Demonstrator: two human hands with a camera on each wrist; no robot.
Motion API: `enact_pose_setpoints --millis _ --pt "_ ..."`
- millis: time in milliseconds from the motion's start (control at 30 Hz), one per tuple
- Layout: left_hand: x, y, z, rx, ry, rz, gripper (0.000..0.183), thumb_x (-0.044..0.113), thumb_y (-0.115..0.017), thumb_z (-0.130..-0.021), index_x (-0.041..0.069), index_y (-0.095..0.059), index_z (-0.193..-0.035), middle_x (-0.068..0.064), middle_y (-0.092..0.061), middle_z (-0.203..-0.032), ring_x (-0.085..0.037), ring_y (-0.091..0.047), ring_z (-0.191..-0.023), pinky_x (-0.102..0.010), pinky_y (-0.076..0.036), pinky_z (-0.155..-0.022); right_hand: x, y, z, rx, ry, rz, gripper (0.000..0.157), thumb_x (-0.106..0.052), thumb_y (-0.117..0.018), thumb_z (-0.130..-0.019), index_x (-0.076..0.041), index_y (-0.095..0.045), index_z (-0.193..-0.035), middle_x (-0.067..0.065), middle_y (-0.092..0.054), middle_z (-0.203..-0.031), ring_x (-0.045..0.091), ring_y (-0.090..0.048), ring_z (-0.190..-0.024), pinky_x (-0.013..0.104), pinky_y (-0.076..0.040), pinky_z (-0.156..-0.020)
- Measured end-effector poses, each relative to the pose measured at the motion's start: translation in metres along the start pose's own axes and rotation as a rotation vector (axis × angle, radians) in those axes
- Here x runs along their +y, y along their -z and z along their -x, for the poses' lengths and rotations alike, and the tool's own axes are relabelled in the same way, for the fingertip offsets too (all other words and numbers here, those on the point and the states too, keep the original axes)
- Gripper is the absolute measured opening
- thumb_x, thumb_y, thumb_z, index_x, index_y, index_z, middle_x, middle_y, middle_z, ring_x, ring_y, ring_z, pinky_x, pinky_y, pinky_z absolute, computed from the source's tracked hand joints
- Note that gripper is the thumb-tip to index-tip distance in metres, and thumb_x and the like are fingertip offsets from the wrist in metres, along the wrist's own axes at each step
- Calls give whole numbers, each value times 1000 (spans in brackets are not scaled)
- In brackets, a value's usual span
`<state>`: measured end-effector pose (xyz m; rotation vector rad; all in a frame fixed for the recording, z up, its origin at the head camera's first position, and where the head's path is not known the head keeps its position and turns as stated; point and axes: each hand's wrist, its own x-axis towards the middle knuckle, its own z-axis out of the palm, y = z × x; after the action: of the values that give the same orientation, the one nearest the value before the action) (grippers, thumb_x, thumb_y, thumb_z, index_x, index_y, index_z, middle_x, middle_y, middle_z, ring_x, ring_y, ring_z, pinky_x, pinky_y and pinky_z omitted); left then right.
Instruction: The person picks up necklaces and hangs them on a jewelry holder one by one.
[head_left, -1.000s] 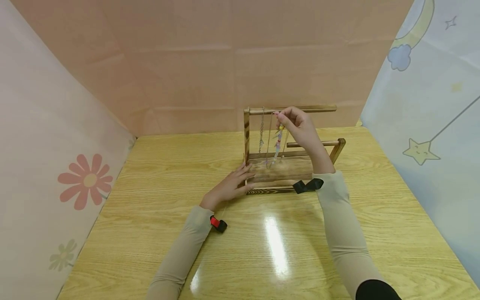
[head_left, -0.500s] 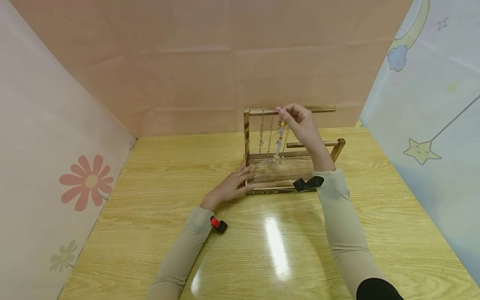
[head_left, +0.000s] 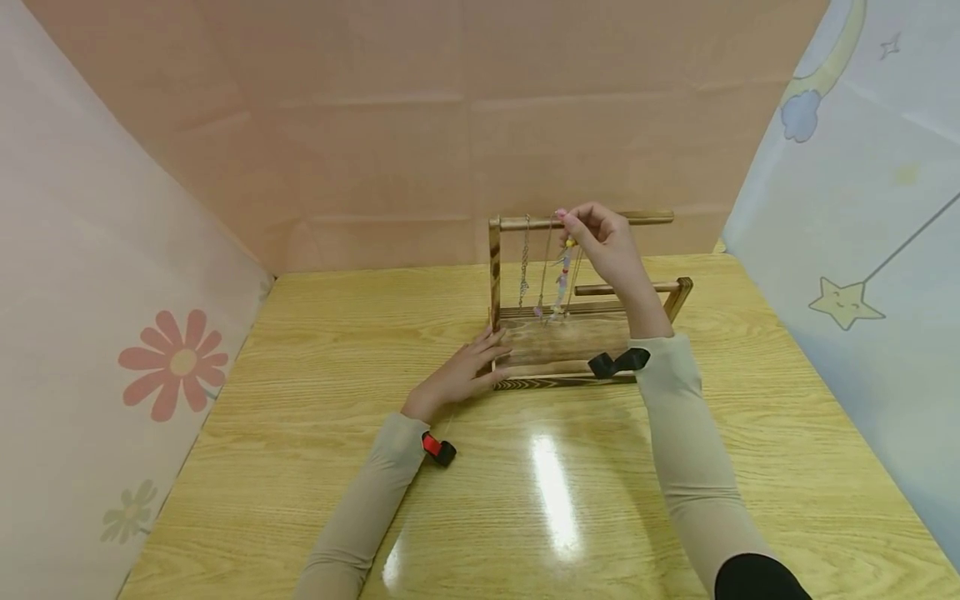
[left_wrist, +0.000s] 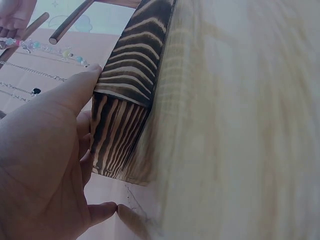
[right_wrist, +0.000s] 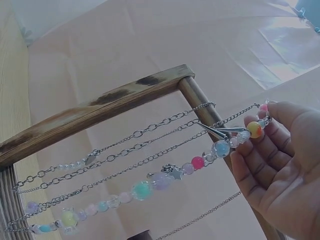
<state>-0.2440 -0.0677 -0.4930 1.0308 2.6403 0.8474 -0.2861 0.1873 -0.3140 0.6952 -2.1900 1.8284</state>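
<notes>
My right hand (head_left: 611, 254) pinches the upper end of a beaded necklace (head_left: 562, 279) at the top rod (head_left: 517, 223) of a wooden jewelry stand (head_left: 570, 340). Pastel beads (right_wrist: 141, 190), a yellow-orange bead and a metal chain show in the right wrist view. Pink beads sit at my fingertips, level with the rod. Along the stand's left end rests my left hand (head_left: 457, 371), its fingers fairly straight and spread. In the left wrist view its thumb (left_wrist: 82, 90) touches the dark-striped base end (left_wrist: 120, 130); some fingers are partly hidden behind it.
Silver chain necklaces (head_left: 524, 258) hang from the top rod left of the beaded one. A shorter lower rod (head_left: 588, 290) juts from the stand's right post (head_left: 675, 302). The stand sits on a wood-grain table (head_left: 360, 333), with printed cloth (head_left: 862, 208) at the sides.
My right hand has risen slightly and shifted right along the top rod, lifting the beaded necklace's pink upper end over rod height. My left hand stays in place.
</notes>
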Motion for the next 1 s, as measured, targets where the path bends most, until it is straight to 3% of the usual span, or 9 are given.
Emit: enact_pose_setpoints --millis 133,300,567,700,1000 --pt "0 -1 -1 -4 -2 -6 53 42 -43 -97 20 -34 -145 0 -8 -157 -20 5 -144 -60 -10 -110 8 4 -3 26 31 -10 32 -19 -54 -94 13 -54 -98 0 -62 -78 17 -57 -110 24 -44 -93" --pt "1 -1 -2 -7 -1 -12 53 42 -43 -97 20 -34 -145 0 -7 -157 -19 5 -144 -59 -11 -110 7 8 -5 52 83 -14 33 -18 -55 -94 15 -53 -95 2 -62 -76 19 -60 -87 24 -47 -76" --pt "0 0 -2 -11 -4 -11 52 40 -44 -97 19 -34 -145 0 -7 -157 -19 6 -144 -60 -11 -110 -1 9 -5 54 70 -40 16 -16 -55 -94 0 -59 -90 10 -61 -79 17 -58 -79 24 -47 -78" --pt "0 0 -1 -10 4 -7 53 40 -43 -97 19 -35 -145 1 -6 -157 -19 5 -144 -60 -11 -110 -6 8 -6 58 57 -29 17 -14 -54 -94 2 -59 -91 17 -59 -82 17 -57 -77 24 -47 -76" --pt "1 0 0 -4 4 -6 53 42 -44 -97 19 -35 -144 0 -8 -157 -19 5 -144 -59 -11 -110 -3 12 -10 94 19 -66 19 -21 -57 -92 -3 -60 -91 9 -61 -82 17 -57 -80 23 -46 -76"
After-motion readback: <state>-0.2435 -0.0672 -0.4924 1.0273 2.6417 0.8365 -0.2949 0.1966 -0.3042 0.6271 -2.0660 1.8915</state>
